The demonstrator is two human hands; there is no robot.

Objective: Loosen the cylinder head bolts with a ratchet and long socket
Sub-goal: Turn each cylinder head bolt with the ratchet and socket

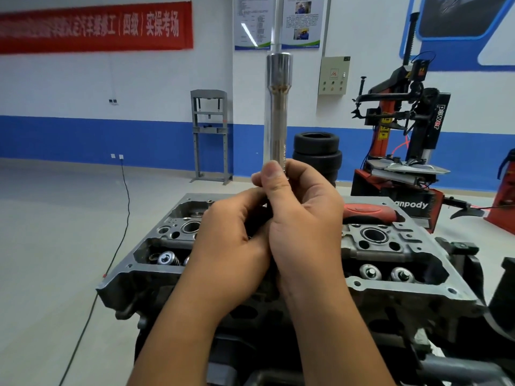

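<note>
The cylinder head (395, 277) was seen across the lower middle, on an engine stand, with valve springs visible in its open top. Above it the long socket (276, 112) was held upright. The right hand (303, 218) was curled around its lower end, thumb on the front. The left hand (231, 240) was closed just beside, on something hidden. A red-handled tool (370, 213) was lying behind on the head.

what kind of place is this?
Likely an auto repair training workshop: a bare cylinder head in front, a tire changer and stacked tires behind, plus a shop press by the wall.
</note>
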